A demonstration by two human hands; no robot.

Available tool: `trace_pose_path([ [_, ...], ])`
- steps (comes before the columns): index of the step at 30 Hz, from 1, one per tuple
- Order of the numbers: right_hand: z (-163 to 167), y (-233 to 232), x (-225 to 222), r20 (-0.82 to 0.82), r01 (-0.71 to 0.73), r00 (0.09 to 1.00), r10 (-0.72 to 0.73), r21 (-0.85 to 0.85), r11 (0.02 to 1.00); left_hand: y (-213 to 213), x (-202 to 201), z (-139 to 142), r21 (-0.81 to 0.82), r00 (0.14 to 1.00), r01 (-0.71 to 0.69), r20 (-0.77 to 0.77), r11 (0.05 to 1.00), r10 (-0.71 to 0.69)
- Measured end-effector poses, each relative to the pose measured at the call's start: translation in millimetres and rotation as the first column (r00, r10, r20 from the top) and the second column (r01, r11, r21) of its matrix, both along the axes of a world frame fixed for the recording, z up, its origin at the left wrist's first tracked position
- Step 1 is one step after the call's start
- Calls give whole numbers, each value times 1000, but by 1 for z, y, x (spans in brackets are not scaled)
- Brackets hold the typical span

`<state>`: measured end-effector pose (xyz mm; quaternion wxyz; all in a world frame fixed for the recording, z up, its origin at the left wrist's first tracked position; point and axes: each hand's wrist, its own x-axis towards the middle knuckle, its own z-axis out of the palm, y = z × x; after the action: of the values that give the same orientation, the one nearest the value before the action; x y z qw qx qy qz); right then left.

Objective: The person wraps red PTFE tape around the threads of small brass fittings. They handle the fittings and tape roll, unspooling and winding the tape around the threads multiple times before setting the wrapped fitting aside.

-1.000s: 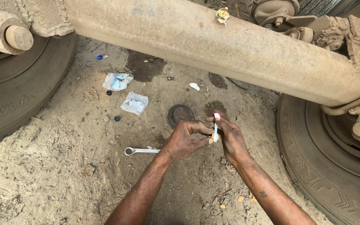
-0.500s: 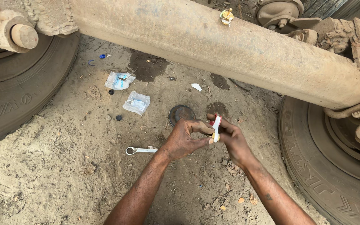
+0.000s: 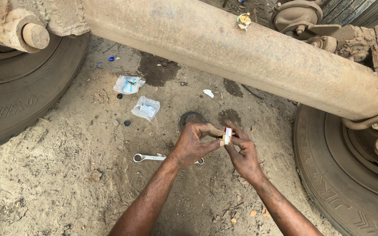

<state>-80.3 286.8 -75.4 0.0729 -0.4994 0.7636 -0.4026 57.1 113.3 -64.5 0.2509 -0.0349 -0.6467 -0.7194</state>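
Sandy ground [image 3: 57,183] carries a ring spanner [image 3: 147,157]; two crumpled plastic wrappers [image 3: 145,107] — a round dark lid [image 3: 190,118] nearby; oil stains [image 3: 156,70] darken it.

Two crumpled clear plastic packets with blue-white inserts lie on the sand, up-left of the grips: nearer packet [image 3: 145,108], farther packet [image 3: 128,84].

Bare, sleeveless dusty forearms
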Motion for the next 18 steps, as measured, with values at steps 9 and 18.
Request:
trace_pose_path([
  [9,14,1,29,168,-52,985,25,156,986,-12,-3,-4,29,980,-193,61,981,191],
  [18,32,-3,53,141,-76,989,45,228,971,-19,-4,-7,-91,922,-365,104,927,373],
])
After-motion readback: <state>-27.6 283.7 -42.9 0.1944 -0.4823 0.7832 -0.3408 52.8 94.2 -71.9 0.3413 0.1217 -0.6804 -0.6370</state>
